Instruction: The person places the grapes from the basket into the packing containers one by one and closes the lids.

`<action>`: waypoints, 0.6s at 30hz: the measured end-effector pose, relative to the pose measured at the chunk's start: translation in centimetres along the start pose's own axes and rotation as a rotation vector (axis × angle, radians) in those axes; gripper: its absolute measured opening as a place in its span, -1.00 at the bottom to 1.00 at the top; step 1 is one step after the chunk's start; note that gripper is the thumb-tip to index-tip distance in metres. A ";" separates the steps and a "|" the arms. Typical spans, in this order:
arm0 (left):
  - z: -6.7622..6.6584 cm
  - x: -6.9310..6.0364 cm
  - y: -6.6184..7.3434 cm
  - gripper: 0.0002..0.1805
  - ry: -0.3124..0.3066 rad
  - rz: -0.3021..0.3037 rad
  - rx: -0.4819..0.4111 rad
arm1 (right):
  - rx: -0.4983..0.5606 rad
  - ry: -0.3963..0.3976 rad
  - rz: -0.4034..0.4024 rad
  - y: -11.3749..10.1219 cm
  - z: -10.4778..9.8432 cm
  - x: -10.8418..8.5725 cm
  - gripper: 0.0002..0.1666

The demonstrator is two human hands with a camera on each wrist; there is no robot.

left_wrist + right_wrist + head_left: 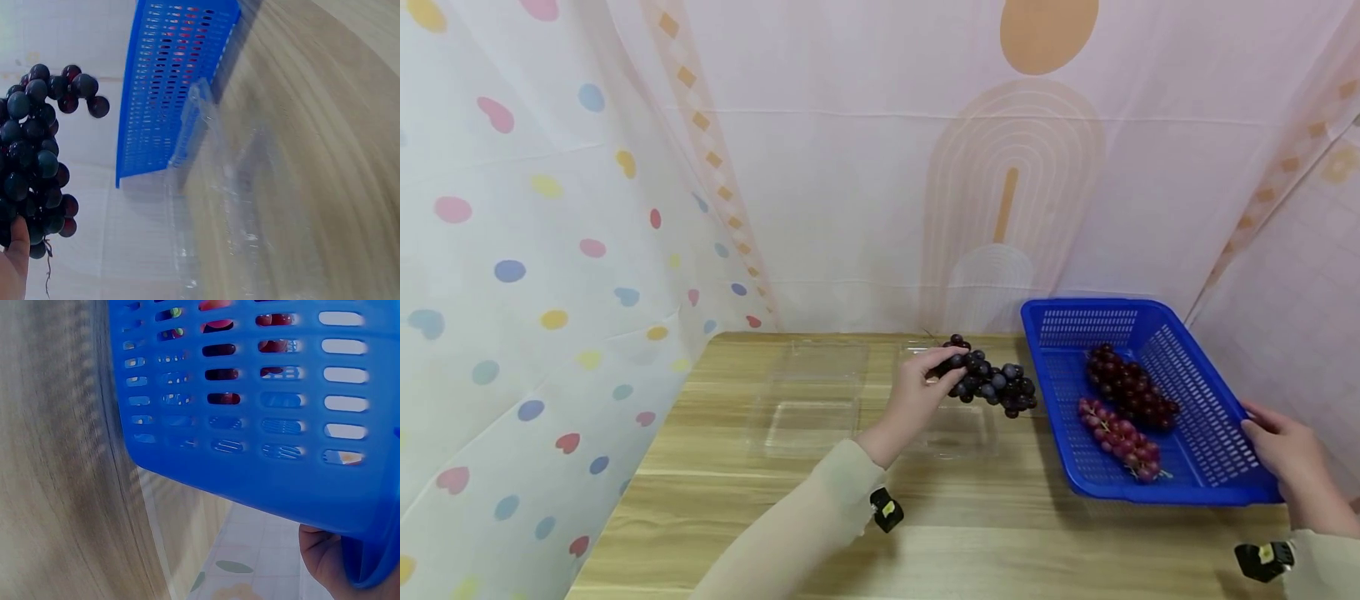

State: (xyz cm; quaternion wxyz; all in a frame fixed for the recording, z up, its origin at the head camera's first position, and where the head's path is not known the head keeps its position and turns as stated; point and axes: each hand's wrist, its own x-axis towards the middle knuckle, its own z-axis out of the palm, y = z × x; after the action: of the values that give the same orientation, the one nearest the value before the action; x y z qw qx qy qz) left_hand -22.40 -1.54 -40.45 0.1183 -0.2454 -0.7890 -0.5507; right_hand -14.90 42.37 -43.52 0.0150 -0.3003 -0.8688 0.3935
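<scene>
The left hand [917, 387] is pinching the black grapes [996, 383] at one end, thumb and fingers nearly together on only a few berries, while the rest of the bunch is hanging out to the right of those fingertips with no support visible. Berries could be tearing loose under that weight, or bruising if the pinch is too tight; a stray one could be rolling off across the table [700, 500]. The bunch could also be snagging the right box [958, 429], which is lying beneath the left fingers, and dragging it, since such thin plastic is probably light. The right hand [1292, 450] is gripping the basket [1180, 494] by its rim; a tug there could be sliding the fruit inside.

To the left of the right fingers, the basket is holding red grapes [1131, 387] and pink grapes [1120, 437], lying side by side. The right box is sitting open, partly hidden by the left hand. Left of the left fingers, the left box [812, 408] is sitting open too, no fruit showing in it.
</scene>
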 end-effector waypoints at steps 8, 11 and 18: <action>-1.1 -1.2 -1.6 -0.73 0.114 -0.043 -0.013 | -0.009 -0.023 -0.027 0.3 -0.1 0.0 -0.41; -1.4 -1.6 -2.1 -0.73 0.113 -0.057 -0.035 | -0.010 -0.022 -0.030 0.1 -0.1 -0.1 -0.41; -1.8 -2.7 -3.0 -0.73 0.034 -0.090 0.048 | -0.037 -0.008 -0.032 0.0 -0.2 -0.1 -0.42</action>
State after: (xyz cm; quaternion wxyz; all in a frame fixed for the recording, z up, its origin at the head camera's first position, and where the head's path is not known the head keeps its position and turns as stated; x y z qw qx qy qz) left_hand -21.77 -4.72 -43.42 0.1128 -0.1973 -0.8102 -0.5404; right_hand -14.73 42.44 -43.32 0.0123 -0.2851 -0.8806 0.3783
